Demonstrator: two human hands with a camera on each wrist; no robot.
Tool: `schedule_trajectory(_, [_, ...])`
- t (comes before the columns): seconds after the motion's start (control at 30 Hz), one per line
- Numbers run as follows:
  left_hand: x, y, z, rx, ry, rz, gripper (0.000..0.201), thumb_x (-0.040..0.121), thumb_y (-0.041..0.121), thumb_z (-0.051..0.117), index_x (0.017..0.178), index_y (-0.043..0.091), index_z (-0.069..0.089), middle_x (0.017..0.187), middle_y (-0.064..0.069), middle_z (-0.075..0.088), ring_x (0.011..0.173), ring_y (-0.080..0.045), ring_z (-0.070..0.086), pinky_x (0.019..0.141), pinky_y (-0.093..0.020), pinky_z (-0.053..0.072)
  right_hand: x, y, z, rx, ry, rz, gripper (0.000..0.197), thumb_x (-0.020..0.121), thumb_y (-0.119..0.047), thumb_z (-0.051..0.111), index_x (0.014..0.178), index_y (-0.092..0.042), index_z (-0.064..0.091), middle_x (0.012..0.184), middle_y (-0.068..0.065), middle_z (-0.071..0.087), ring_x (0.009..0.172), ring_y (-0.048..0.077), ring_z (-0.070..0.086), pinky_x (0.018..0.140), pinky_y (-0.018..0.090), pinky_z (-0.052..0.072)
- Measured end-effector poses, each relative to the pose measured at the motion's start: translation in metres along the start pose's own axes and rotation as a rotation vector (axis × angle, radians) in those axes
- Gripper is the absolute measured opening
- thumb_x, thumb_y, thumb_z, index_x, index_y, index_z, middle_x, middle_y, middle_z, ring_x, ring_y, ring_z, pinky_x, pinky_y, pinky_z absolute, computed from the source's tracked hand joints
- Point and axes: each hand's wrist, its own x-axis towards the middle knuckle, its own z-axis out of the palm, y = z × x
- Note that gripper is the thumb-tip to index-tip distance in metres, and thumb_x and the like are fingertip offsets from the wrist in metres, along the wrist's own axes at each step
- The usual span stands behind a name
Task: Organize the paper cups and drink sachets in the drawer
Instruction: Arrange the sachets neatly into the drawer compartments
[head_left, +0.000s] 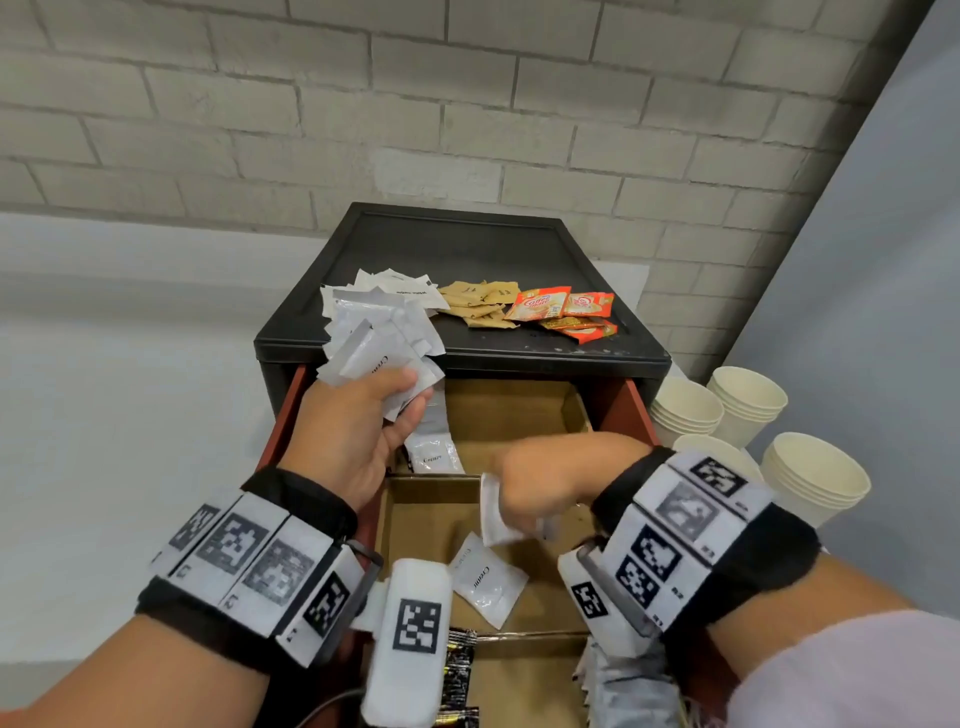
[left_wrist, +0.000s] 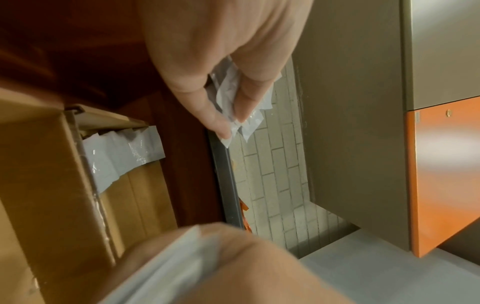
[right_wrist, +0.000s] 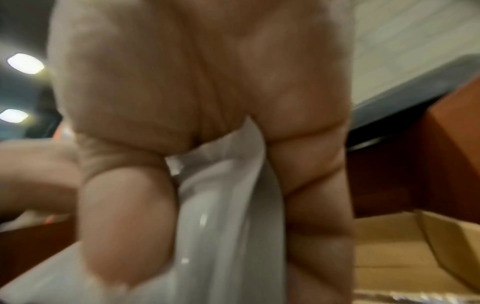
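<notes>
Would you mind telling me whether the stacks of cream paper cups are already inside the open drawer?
No, the stacks of cream paper cups stand outside, to the right of the open red-sided drawer.

White sachets (head_left: 382, 338) sit between the left fingers (head_left: 410, 410); beyond lie tan sachets (head_left: 480, 304) and orange sachets (head_left: 563, 309).

light: even, soft — wrist views: blurred — head view: edges bowed
</notes>
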Motion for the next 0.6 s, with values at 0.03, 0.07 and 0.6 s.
schedule_trajectory(0.03, [0.0,0.001,0.0,-0.004,0.0,0.003,0.038,0.086,-0.004,0.058,0.117,0.018,0.057,0.12,-0.011,0.062,0.081,-0.017,0.067,0.051,-0.016,0.054,0.002,-0.004,0.005,-0.131,-0.032,-0.016,0.014,0.09,-0.007,0.052,0.09,0.002,0.063,0.073,0.007,0.052,0.061,0.018,0.04,0.055,0.023,0.037])
schedule_trajectory(0.07, [-0.001,0.002,-0.001,-0.008,0.0,0.007,0.036,0.086,-0.005,0.058,0.113,0.019,0.058,0.12,-0.01,0.062,0.084,-0.018,0.067,0.052,-0.016,0.054,0.004,-0.007,0.009,-0.195,-0.047,-0.009,0.017,0.091,-0.007,0.052,0.091,0.006,0.063,0.079,0.012,0.058,0.058,0.017,0.039,0.056,0.025,0.036])
schedule_trajectory(0.6, [0.0,0.007,-0.003,-0.025,0.004,-0.037,0.026,0.087,-0.005,0.058,0.09,0.021,0.058,0.109,-0.007,0.064,0.08,-0.018,0.067,0.062,-0.019,0.056,0.011,-0.021,0.02,-0.308,-0.024,-0.093,0.018,0.094,-0.008,0.047,0.103,-0.003,0.061,0.067,0.001,0.041,0.06,0.018,0.04,0.051,0.025,0.034])
